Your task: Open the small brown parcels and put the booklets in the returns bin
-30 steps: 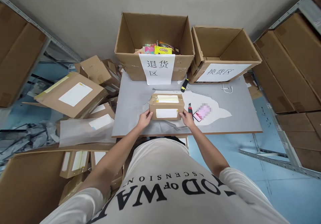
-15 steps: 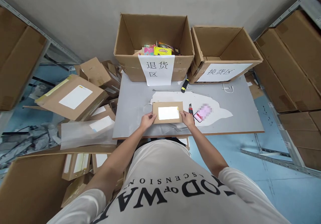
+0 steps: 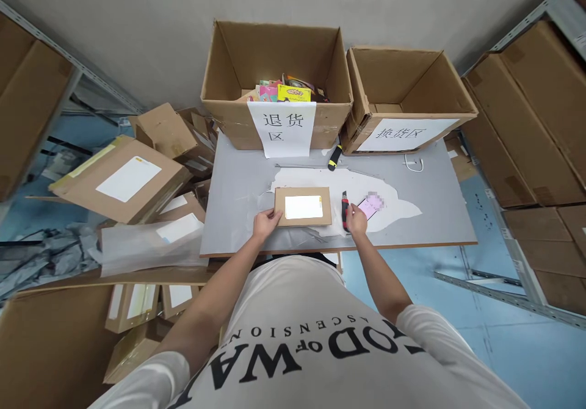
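Head view: the carton (image 3: 303, 206) is pinched at its left end by the left grip (image 3: 266, 223); farther right, the red cutter (image 3: 345, 210) is touched by the right grip (image 3: 358, 220), closure unclear.

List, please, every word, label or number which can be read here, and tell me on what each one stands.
"退货区" (two lines): paper sheet on the larger open box.
"换货区": paper sheet on the smaller open box.
"OD OF WA", upside down, end letters unclear: white shirt.
"ASCENSION", upside down: same shirt.
Too small or blurred: labels on the carton at the left hand and on the boxes at left, yellow packet, phone screen.
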`<action>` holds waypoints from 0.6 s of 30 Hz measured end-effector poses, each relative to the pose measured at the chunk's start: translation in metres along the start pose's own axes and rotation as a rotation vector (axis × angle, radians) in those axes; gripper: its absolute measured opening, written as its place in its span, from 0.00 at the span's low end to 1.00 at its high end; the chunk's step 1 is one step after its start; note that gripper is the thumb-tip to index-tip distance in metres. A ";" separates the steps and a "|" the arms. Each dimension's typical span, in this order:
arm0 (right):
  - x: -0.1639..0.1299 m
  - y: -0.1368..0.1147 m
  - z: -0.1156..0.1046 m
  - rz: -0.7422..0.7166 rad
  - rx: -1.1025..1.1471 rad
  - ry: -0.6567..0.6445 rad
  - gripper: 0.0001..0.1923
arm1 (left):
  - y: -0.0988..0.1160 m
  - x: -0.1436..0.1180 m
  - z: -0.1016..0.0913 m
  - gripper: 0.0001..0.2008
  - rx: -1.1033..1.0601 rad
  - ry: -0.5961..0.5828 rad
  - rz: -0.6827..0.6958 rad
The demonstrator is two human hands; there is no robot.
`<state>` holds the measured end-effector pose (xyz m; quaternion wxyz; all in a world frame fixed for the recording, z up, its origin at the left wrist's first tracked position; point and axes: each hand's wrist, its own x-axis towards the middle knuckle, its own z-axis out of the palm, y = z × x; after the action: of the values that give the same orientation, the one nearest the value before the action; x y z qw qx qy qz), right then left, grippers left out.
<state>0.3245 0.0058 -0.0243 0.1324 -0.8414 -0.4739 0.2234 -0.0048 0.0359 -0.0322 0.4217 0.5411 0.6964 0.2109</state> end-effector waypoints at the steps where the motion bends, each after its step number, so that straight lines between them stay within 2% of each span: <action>1: 0.002 0.010 -0.003 0.052 -0.033 0.037 0.26 | -0.001 0.000 0.001 0.22 0.003 0.007 0.001; 4: 0.011 0.032 -0.008 0.252 -0.112 0.072 0.26 | -0.002 -0.001 0.002 0.22 -0.005 0.010 0.013; 7: 0.023 0.040 -0.007 0.425 -0.133 0.017 0.28 | -0.002 -0.001 0.002 0.22 -0.058 0.015 0.007; 11: 0.039 0.029 0.000 0.495 -0.163 -0.059 0.30 | -0.002 -0.002 0.002 0.22 -0.117 0.031 -0.032; 18: 0.061 0.008 0.008 0.681 -0.181 -0.091 0.43 | -0.003 -0.003 0.003 0.24 -0.174 0.003 -0.047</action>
<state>0.3539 0.0541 -0.0498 -0.0459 -0.9487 -0.1894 0.2491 -0.0038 0.0315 -0.0346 0.4709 0.4856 0.6887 0.2612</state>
